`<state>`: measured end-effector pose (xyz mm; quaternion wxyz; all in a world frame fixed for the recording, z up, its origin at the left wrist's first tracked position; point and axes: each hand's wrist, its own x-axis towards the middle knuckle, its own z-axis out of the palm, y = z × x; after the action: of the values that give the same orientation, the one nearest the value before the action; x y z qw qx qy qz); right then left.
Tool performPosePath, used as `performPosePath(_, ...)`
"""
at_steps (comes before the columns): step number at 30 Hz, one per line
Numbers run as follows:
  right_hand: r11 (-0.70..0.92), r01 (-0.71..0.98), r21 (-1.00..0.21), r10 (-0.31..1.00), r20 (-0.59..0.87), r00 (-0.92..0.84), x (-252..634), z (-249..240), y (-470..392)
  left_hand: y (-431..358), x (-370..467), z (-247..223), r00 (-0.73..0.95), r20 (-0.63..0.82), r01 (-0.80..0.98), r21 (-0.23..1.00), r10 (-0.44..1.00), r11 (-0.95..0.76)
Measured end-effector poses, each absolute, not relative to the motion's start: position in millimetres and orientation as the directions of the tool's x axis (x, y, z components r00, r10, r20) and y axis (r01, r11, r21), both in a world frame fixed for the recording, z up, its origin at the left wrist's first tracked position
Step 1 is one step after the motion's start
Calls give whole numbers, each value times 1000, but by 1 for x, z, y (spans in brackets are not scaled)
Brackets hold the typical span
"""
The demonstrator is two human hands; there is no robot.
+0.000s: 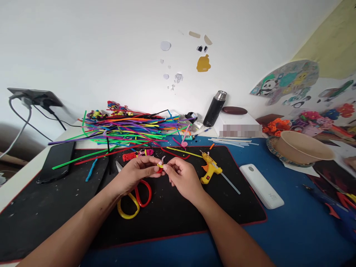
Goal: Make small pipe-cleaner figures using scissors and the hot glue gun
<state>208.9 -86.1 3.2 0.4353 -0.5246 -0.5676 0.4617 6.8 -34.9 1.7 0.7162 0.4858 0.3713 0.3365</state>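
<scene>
Over the black mat, my left hand (141,168) and my right hand (183,176) meet, both pinching a small pipe cleaner figure (160,166). It shows yellow, red and pale pink parts; the fingers hide much of it. Scissors (150,196) with red and yellow handles lie partly beneath my left hand and wrist. Just behind the hands rests a red and pink pipe cleaner piece (138,154). A yellow glue gun (210,168) with a clear glue stick lies to the right of my right hand.
A heap of coloured pipe cleaners (133,128) spreads along the back. A phone (57,161) lies left, a white power bank (261,185) right. Farther back stand a black flask (214,109) and a beige bowl (303,146). More glue sticks (233,142) lie behind the mat.
</scene>
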Motion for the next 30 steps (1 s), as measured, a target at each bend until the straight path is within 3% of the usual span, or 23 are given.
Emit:
performPosePath(9,36,234,-972,997,18,-81,210,0,-86,-35,9,4,472,-127,-87,978,872,190)
performPosePath(30,89,354,-931,993,58,-98,208,2,-89,-37,13,8,407,-75,-71,991,910,114)
